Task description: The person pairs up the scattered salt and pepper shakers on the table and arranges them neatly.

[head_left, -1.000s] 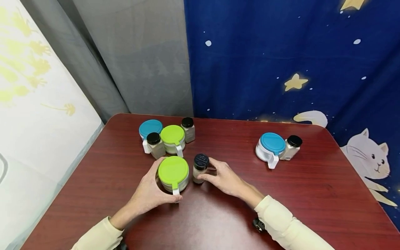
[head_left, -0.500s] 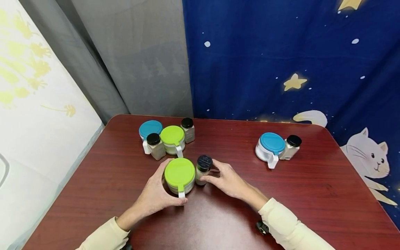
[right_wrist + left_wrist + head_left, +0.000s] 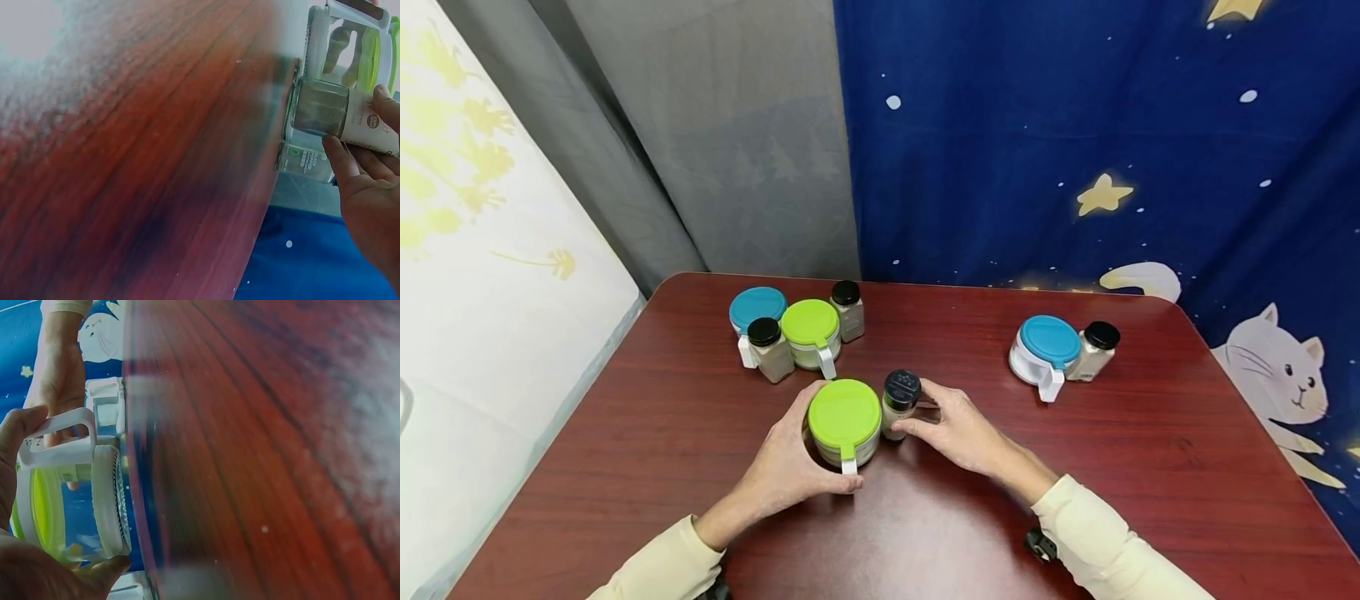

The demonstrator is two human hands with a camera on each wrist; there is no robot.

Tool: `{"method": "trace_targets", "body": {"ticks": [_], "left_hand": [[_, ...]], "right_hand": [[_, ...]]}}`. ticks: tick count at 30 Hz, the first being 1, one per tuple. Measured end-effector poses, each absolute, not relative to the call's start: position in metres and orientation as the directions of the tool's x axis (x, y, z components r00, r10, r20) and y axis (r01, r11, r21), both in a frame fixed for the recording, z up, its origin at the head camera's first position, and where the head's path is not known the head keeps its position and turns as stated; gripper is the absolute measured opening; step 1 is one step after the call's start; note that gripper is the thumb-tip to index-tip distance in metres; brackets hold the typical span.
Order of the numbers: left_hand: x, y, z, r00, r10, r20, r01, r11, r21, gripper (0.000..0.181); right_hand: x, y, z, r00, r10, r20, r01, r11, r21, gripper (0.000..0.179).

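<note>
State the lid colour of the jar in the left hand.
The lid is bright lime green; it shows best in the head view.

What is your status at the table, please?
Left grip holds front green-lidded jar. Right grip pinches black-capped shaker beside it. Second green-lidded jar stands behind, not between them.

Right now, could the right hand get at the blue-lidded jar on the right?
Probably, once freed: the right hand grips a black-capped shaker. Only bare tabletop shows between that hand and the blue-lidded jar, whose white handle faces the near side.
</note>
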State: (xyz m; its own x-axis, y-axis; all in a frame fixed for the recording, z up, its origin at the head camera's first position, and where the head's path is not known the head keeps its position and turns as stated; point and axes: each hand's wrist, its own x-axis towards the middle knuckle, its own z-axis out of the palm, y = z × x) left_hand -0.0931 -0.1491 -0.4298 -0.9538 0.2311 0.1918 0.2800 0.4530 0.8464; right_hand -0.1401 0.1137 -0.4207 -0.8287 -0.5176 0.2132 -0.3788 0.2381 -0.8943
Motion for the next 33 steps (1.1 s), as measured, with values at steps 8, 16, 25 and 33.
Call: {"method": "trace_targets", "body": {"ticks": [8, 16, 25, 33], "left_hand": [[-0.095, -0.145, -0.429, -0.958, 0.219, 0.183, 0.267, 0.461, 0.846, 0.122], [-0.096, -0.138, -0.426, -0.952, 0.236, 0.194, 0.282, 0.433, 0.856, 0.119], [-0.099, -0.124, -0.425, -0.942, 0.266, 0.203, 0.306, 0.442, 0.843, 0.117], [-0.102, -0.109, -0.428, -0.944, 0.263, 0.197, 0.295, 0.417, 0.859, 0.114]], "right_hand": [[-0.14, 0.116, -0.419, -0.836, -0.506, 0.212, -0.363, 0.221, -0.905, 0.046], [-0.139, 0.123, -0.417, -0.842, -0.493, 0.217, -0.365, 0.224, -0.904, 0.045], [-0.134, 0.141, -0.415, -0.867, -0.462, 0.187, -0.333, 0.256, -0.908, 0.042], [-0.136, 0.155, -0.419, -0.869, -0.449, 0.205, -0.352, 0.273, -0.895, 0.039]]}}
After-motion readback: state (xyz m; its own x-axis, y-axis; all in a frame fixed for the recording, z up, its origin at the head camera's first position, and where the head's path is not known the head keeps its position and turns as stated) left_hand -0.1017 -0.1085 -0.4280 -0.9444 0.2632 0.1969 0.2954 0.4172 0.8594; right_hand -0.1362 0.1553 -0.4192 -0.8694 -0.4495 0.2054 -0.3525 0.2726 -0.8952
